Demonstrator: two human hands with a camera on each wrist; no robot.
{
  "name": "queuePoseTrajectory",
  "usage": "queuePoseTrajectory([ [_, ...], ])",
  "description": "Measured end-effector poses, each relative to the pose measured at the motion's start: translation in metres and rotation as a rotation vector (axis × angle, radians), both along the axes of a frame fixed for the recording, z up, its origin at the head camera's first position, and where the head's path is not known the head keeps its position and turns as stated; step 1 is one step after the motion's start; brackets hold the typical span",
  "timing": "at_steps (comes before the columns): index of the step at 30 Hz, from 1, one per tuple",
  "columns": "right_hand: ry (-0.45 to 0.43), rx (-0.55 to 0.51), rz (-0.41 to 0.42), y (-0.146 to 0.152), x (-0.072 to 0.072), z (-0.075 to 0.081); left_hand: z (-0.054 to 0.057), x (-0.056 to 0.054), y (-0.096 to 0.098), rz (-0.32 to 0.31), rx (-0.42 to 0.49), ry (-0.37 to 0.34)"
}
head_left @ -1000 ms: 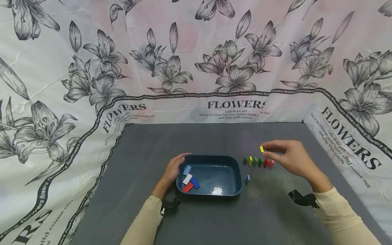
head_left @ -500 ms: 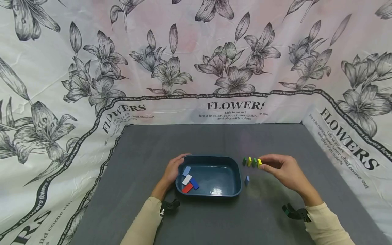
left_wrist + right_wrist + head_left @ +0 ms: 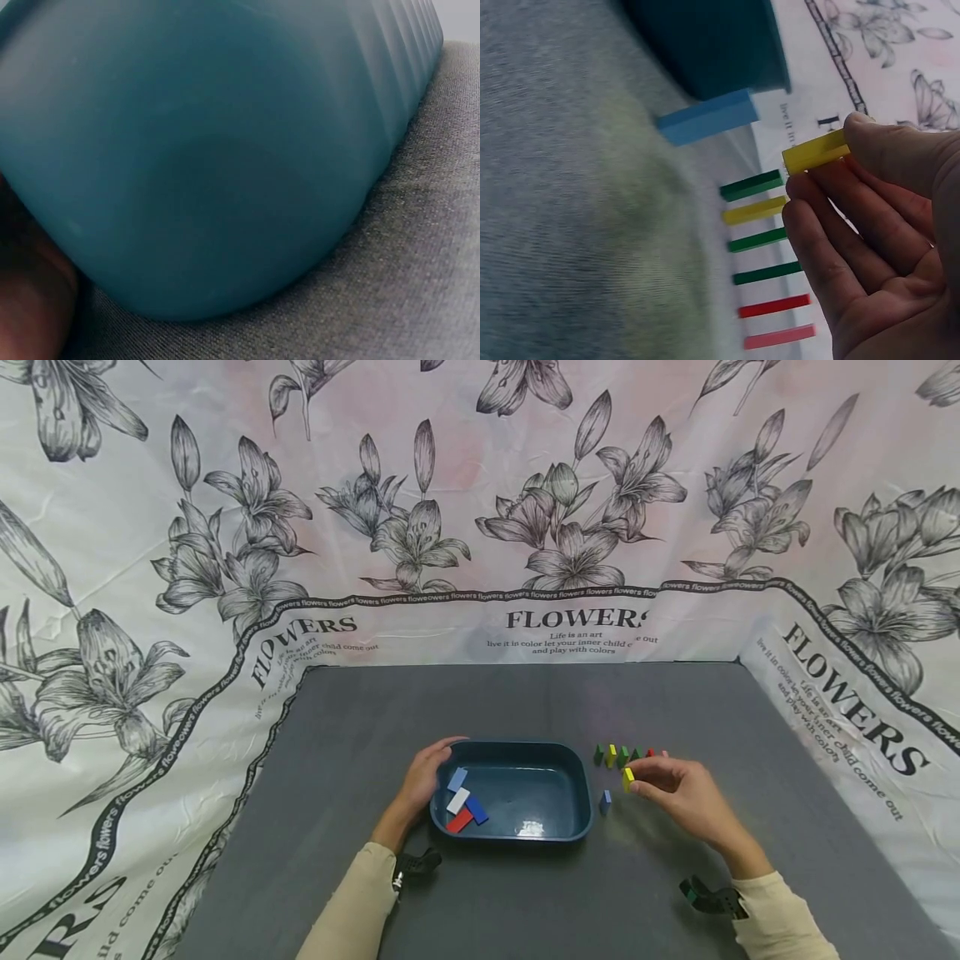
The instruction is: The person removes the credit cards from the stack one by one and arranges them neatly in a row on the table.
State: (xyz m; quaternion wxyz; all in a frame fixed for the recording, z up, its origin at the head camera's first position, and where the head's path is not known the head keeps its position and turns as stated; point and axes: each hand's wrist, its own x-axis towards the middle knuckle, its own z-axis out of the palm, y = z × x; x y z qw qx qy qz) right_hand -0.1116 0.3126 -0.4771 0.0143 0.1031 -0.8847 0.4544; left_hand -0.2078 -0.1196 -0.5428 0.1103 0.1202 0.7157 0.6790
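Observation:
My right hand pinches a small yellow domino block between thumb and fingers, held above the table. In the right wrist view the yellow block sticks out past my fingertips, near the standing row. A light blue block stands alone, just in front of the row. The row holds green, yellow, red and pink blocks, such as this green block and this red block. My left hand rests against the left outer side of a dark teal tray; part of its fingers is hidden there.
Inside the tray lie a light blue block, a white block, a dark blue block and a red block. A grey cloth covers the table. Flower-printed sheets hang at the back and sides.
My right hand has come down and to the left with the yellow block, past the row to a spot near the lone light blue block. The left hand and tray have stayed put.

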Motion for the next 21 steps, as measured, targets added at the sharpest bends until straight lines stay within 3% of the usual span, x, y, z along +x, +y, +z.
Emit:
queuePoseTrajectory([
  [10,-0.046,-0.024,0.019,-0.002,0.001,-0.023,0.000,0.001,-0.001,-0.004,0.004,-0.010],
  [17,-0.013,-0.076,0.068,-0.003,0.002,-0.030,-0.001,0.000,0.000,-0.004,0.004,-0.014],
  [21,-0.055,-0.080,0.058,-0.004,0.001,-0.033,-0.001,0.000,0.000,0.000,0.001,-0.013],
])
